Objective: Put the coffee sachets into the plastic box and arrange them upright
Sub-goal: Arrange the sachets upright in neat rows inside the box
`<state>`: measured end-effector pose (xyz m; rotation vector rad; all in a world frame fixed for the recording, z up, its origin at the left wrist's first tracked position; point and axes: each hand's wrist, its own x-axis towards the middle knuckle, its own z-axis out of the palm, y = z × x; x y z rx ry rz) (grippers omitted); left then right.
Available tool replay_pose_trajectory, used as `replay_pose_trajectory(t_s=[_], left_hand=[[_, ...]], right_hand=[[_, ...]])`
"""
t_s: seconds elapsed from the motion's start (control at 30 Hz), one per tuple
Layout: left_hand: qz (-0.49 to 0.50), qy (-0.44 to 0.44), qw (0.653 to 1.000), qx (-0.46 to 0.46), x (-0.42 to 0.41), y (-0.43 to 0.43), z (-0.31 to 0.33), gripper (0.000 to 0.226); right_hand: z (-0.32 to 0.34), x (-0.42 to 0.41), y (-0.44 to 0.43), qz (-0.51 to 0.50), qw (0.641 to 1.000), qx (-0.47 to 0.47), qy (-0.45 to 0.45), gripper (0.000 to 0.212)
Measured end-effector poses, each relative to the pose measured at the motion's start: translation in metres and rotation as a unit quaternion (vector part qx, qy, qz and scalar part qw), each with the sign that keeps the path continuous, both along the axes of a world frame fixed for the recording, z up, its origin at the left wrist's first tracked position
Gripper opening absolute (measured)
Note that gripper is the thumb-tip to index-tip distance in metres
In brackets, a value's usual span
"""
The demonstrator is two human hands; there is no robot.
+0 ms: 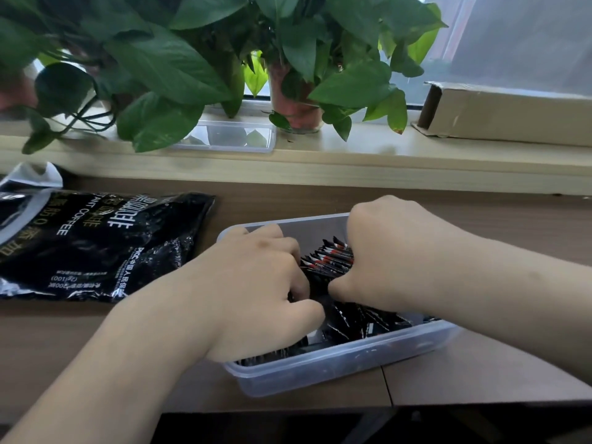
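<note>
Nearest me, within the plastic box (320, 368) on the desk, my left hand (256, 283) and right hand (394, 251) curl their fingers tight around a bundle of coffee sachets (333, 258), others lying loose beneath; farther left, the black coffee bag (96, 248).

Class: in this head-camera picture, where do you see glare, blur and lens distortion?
Head view: glare streaks the glossy coffee bag; the windowsill bows from wide-angle distortion; the plant leaves at far left are soft; daylight backlights them.

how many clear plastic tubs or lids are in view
2. The plastic box on the table, with coffee sachets in it; a shallow clear tray or lid on the windowsill, partly under leaves, which may hide more.
</note>
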<state>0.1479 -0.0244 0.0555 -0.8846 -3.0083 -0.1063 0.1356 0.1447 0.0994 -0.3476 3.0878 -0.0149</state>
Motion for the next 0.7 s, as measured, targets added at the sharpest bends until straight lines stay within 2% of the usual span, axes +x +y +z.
replay_pose_trajectory(t_s=[0.13,0.33,0.47,0.6,0.7], left_hand=[[0.012,0.013,0.999,0.031,0.005,0.003,0.001,0.074],[0.008,0.012,0.999,0.04,0.004,0.001,0.001,0.071],[0.004,-0.028,0.998,0.049,0.001,-0.001,0.002,0.07],[0.018,-0.043,0.996,0.076,-0.004,-0.003,-0.002,0.069],[0.021,-0.039,0.989,0.14,-0.008,-0.006,-0.005,0.062]], right_hand=[[-0.002,-0.007,-0.009,0.007,0.999,-0.002,-0.044,0.043],[-0.015,-0.009,-0.016,0.012,0.997,-0.05,-0.057,0.057],[-0.023,-0.004,-0.013,0.006,0.995,-0.086,-0.058,0.056],[-0.026,-0.001,-0.016,0.038,0.997,-0.033,-0.058,0.057],[-0.027,-0.001,-0.016,0.053,0.995,-0.001,-0.082,0.058]])
